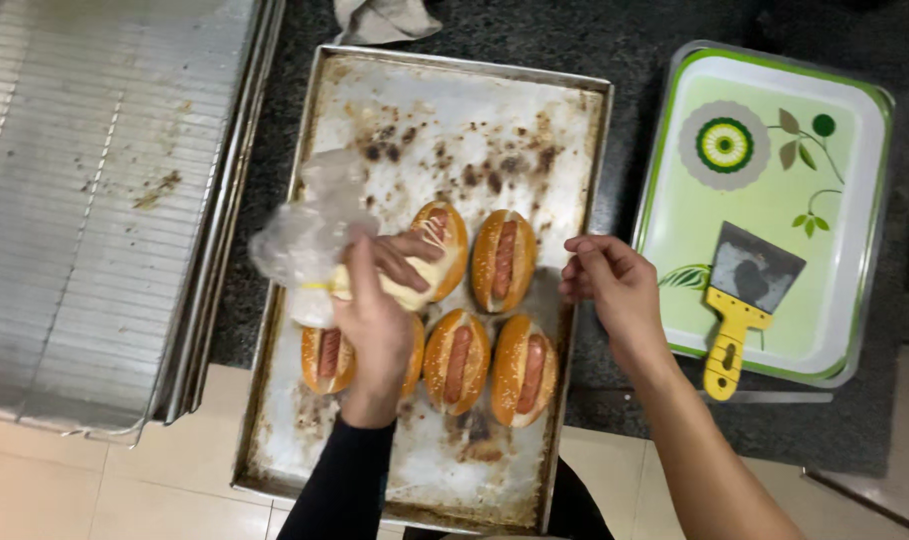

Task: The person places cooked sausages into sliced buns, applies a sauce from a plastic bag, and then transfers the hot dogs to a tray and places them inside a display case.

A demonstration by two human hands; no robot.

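From the head camera we see our left hand (379,300) squeezing a clear plastic piping bag of pale yellow cream (319,255), fingers wrapped tight around it, its tip over a golden sausage bun (439,245) on the stained metal baking tray (454,110). Our right hand (614,285) hovers loosely curled at the tray's right edge, holding nothing. Five more buns sit beside it (one partly hidden). A yellow-handled metal scraper (739,300) lies on the green flowered serving tray (774,80).
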